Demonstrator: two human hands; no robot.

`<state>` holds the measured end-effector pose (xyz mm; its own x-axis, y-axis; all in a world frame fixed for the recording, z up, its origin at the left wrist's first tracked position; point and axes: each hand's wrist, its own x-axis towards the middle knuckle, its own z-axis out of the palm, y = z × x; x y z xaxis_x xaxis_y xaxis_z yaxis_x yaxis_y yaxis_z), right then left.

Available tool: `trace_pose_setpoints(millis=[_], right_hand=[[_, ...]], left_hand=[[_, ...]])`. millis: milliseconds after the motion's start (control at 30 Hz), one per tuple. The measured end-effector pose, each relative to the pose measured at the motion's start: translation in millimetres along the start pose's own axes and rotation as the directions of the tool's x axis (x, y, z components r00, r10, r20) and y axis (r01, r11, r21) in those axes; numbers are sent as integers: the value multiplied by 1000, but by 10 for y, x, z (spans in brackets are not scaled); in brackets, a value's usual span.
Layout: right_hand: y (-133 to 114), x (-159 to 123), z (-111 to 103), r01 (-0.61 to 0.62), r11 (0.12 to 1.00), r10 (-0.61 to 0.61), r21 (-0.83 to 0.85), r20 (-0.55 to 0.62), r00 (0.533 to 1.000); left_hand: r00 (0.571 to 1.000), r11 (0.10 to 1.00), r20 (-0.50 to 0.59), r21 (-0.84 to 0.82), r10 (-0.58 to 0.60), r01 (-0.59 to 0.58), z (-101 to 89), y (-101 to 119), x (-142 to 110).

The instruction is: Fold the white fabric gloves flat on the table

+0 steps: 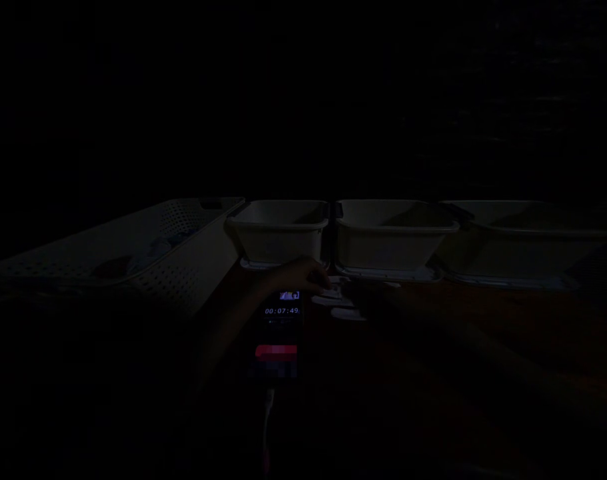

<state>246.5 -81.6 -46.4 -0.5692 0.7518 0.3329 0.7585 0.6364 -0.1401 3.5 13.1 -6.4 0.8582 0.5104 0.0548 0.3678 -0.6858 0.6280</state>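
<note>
The scene is very dark. My left hand (299,273) reaches in from the lower left, just above a lit phone (282,331), with its fingertips at several small white pieces (340,301) on the table. Its fingers curve downward, but the darkness hides whether they grip anything. My right hand (370,293) shows only as a faint dark shape coming from the lower right toward the same white pieces; its fingers cannot be made out.
Three white bins (278,235) (390,235) (528,241) stand in a row behind the hands. A white perforated basket (183,267) lies at the left with dim objects inside. The phone shows a 00:07:49 timer, and a cable (268,407) runs from it toward me.
</note>
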Motion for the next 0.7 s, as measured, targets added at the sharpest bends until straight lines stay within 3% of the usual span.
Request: trace_pose_setpoints(millis=[233,467,600,700], right_hand=[[164,-92,269,39,978,-25,-204,75,997],[145,-108,318,93,960,-96,-264,-2,995],[170,-92,296,102,966,-106,-237,-5,994],[154,-79,273,45,969,-44,-241,6,999]], left_hand=[[999,986,-11,163,41,-39,-49,2,-15],[995,995,-83,91,50,-42,-61,102,-13],[996,996,-1,34,87,-87,-15,104,7],[994,994,48,43,96,-98,13,62,21]])
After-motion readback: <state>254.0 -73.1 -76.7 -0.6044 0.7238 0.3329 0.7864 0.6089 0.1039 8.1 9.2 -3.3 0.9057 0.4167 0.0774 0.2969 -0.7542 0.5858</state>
